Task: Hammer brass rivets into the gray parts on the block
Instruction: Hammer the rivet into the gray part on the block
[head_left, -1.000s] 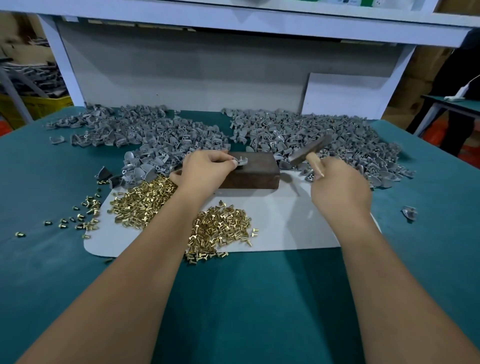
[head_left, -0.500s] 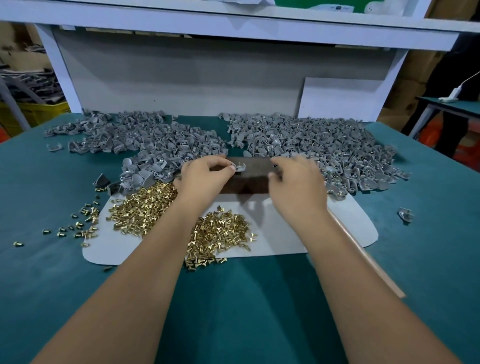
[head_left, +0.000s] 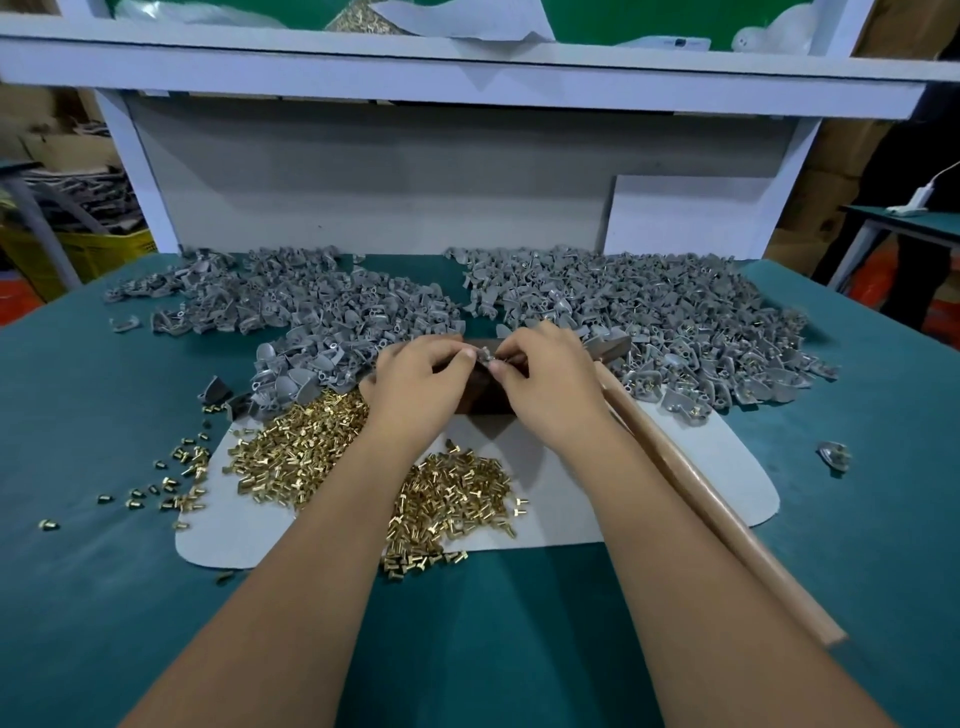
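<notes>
Lower centre: two forearms reach up-frame over the green table (head_left: 857, 519). Loose brass rivets (head_left: 447, 499) lie heaped on a white mat (head_left: 675, 499) just below the hands. Right of the right forearm, the hammer (head_left: 717, 514) lies untouched, its long handle running from lower right up toward the block (head_left: 483, 400). At mid-frame, left hand (head_left: 415, 374) and right hand (head_left: 550, 379) both pinch one small gray part (head_left: 485, 357) over the block, fingertips meeting. The right hand is nearer the hammer. Beyond, piles of gray parts (head_left: 649, 317) flank the block.
</notes>
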